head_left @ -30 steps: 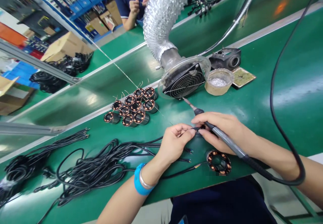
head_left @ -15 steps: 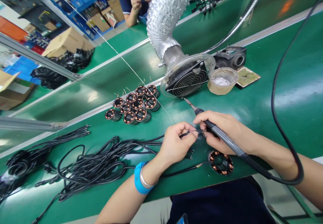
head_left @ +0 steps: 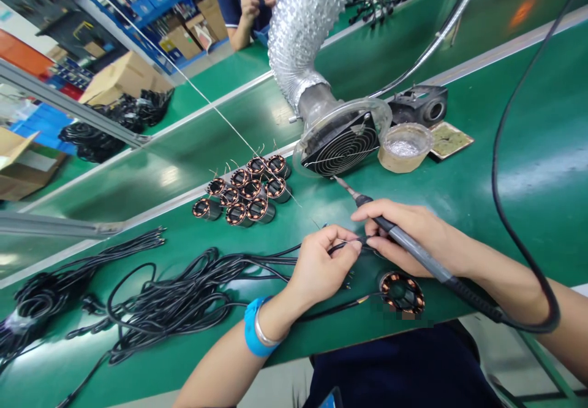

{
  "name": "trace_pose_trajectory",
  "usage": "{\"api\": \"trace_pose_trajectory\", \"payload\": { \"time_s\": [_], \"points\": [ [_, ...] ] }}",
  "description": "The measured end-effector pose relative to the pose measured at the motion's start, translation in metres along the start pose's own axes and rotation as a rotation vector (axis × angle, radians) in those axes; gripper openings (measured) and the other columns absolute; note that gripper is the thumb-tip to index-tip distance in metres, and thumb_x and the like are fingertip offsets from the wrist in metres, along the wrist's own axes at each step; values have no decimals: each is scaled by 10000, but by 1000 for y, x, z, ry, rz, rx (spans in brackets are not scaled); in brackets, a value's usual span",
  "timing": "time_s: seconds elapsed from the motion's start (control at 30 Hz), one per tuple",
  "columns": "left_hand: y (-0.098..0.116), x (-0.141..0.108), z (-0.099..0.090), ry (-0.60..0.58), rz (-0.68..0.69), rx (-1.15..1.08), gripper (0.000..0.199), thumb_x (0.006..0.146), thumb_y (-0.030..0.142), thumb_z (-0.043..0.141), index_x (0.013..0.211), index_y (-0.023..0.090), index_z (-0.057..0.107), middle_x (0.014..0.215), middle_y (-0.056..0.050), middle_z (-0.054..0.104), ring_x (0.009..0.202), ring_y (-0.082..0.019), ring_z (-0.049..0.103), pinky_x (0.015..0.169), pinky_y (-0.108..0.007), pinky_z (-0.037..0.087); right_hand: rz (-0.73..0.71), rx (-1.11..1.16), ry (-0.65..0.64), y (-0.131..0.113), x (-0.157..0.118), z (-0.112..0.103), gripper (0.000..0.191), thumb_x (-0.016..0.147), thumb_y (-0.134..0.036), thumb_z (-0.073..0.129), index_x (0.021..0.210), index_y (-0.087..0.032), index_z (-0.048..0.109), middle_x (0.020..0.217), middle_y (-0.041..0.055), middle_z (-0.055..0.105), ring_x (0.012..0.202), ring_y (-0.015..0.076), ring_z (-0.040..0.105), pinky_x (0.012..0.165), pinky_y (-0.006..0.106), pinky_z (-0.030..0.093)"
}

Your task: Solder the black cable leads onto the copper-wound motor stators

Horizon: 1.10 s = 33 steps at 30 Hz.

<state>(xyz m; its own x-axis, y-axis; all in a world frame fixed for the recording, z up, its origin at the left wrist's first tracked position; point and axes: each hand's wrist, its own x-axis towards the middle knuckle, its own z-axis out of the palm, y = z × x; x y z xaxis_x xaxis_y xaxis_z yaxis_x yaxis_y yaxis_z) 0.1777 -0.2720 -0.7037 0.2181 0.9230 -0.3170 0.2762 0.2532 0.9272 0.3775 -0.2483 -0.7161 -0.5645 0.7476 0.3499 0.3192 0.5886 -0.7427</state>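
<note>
My left hand (head_left: 321,262) pinches the end of a black cable (head_left: 337,247), and a thin solder wire also runs into its fingers. A soldering iron (head_left: 413,250) lies across my right hand (head_left: 416,233), its tip pointing up and left toward the fan. That hand's thumb and fingertip meet at the cable end beside my left fingertips; the small wires there are partly hidden. Just below my hands a copper-wound motor stator (head_left: 402,293) sits on the green bench, with another black cable leading to it.
Several stators (head_left: 248,190) stand grouped at the back. Tangled black cables (head_left: 184,301) cover the left side. A fume fan (head_left: 344,147) on a silver duct (head_left: 303,34), a round tub (head_left: 406,147) and a sponge tray (head_left: 451,140) stand behind my hands. A co-worker (head_left: 243,7) sits across.
My right fingertips have moved slightly left and closed at the cable end. The iron's handle has shifted a little; my left hand is almost still.
</note>
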Motion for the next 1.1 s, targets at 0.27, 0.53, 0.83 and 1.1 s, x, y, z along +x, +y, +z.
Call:
{"api": "trace_pose_trajectory", "payload": {
  "time_s": [0.27,0.53,0.83,1.1],
  "points": [
    [0,0,-2,-31,34,101,235,842,358,637,843,135,712,596,35,513,551,-94,391,539,-220,312,30,50,81,-3,-2,-1,312,906,-125,548,1202,-220,535,883,-3,693,743,107,670,700,199,533],
    [-4,-1,-11,-153,109,188,231,928,334,530,851,158,660,647,35,514,610,-111,424,596,-233,330,-39,-53,12,-8,-5,-1,402,856,-121,595,1246,-204,540,941,19,664,824,138,647,766,239,531],
    [7,-8,-4,-92,322,532,224,944,206,456,891,183,672,766,-22,673,675,-150,569,677,-266,411,-74,-144,78,-14,-8,5,319,936,-130,538,1236,-237,525,938,21,670,766,165,635,686,294,539],
    [5,-32,25,-47,341,757,279,963,314,420,1042,124,610,912,-119,733,781,-252,700,643,-333,519,-105,-293,187,-2,-26,16,379,894,-140,616,1241,-286,575,901,81,665,719,232,646,662,392,521]
  ]
}}
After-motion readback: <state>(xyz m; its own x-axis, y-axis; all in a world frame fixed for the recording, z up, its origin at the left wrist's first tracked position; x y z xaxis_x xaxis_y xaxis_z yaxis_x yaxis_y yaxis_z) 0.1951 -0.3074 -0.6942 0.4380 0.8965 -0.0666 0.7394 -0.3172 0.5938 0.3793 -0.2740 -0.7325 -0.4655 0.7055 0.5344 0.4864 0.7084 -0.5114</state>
